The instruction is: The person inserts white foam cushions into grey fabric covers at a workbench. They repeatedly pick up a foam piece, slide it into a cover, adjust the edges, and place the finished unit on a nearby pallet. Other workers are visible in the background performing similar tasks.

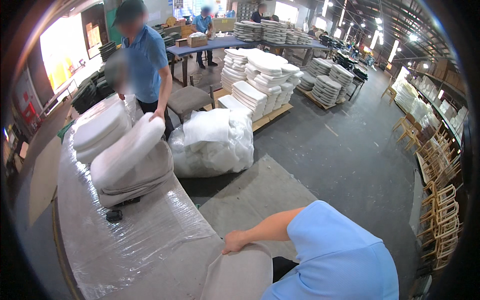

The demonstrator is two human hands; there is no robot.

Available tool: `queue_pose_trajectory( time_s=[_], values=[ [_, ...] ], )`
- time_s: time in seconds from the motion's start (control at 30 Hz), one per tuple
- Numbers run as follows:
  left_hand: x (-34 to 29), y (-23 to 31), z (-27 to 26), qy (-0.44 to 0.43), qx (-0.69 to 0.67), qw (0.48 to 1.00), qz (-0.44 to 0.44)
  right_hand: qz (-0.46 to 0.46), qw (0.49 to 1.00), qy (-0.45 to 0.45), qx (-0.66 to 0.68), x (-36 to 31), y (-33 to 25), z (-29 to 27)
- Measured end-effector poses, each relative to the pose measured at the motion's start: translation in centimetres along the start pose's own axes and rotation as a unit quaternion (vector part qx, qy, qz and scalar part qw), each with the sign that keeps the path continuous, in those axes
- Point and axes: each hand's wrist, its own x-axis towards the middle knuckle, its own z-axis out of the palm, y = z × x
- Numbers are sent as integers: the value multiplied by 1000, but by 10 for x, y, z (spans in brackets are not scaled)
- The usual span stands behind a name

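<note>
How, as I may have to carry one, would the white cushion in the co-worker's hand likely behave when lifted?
The white cushion probably bends little: it stays nearly straight with one end raised in the co-worker's hand. It is likely light for its bulk, as its thick, puffy body suggests soft padding. Rolling seems unlikely, given its broad shape.

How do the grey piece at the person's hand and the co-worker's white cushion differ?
The grey piece is dull grey, the white cushion brighter. The right hand holds the grey piece; a co-worker's hand grips the white cushion. The picture's lower edge cuts off the grey piece but not the white cushion. Both have rounded corners.
</note>
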Motion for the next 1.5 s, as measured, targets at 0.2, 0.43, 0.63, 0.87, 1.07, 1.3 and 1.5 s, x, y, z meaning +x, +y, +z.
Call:
queue_pose_trajectory(
  time_s=[0.2,0.43,0.63,0.87,1.07,1.3,1.5],
  values=[
    [-5,22,2,56,2,997,61,-1,1000,-8,-13,13,12,9],
    [-22,75,-3,127,22,980,149,-48,996,20,-69,10,1,5],
    [-44,114,-12,141,69,958,239,-67,997,18,-41,-1,13,-7],
    [-74,90,-20,95,147,941,288,-124,973,88,-175,-86,-35,-14],
    [-86,90,26,228,220,902,294,-226,941,-7,-251,-133,-50,48],
    [-66,127,-2,184,132,958,176,-197,946,37,-254,-102,-43,56],
    [-59,118,-51,209,-5,953,219,-261,944,-46,-196,-43,-50,15]
  ],
)
